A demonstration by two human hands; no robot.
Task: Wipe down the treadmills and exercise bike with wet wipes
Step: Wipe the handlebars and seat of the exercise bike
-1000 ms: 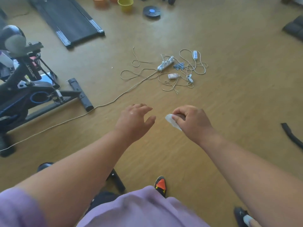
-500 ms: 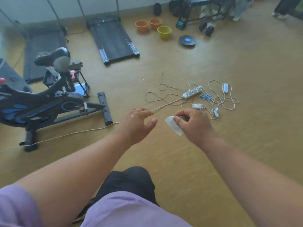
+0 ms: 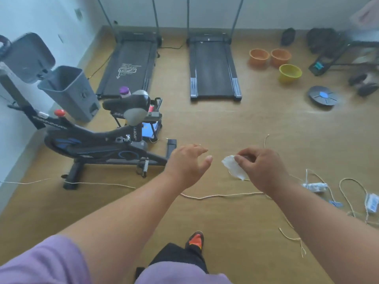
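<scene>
**Person holding a wet wipe in a home gym**

The right hand (image 3: 264, 170) pinches a white wet wipe (image 3: 233, 166). The left hand (image 3: 187, 165) hovers beside it, fingers loosely spread, holding nothing. An exercise bike (image 3: 98, 144) stands left; two treadmills (image 3: 213, 66) lie ahead.

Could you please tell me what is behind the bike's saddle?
Behind the saddle stands a small black rack with a purple-capped bottle and something blue lower down; the saddle covers the rest.
</scene>
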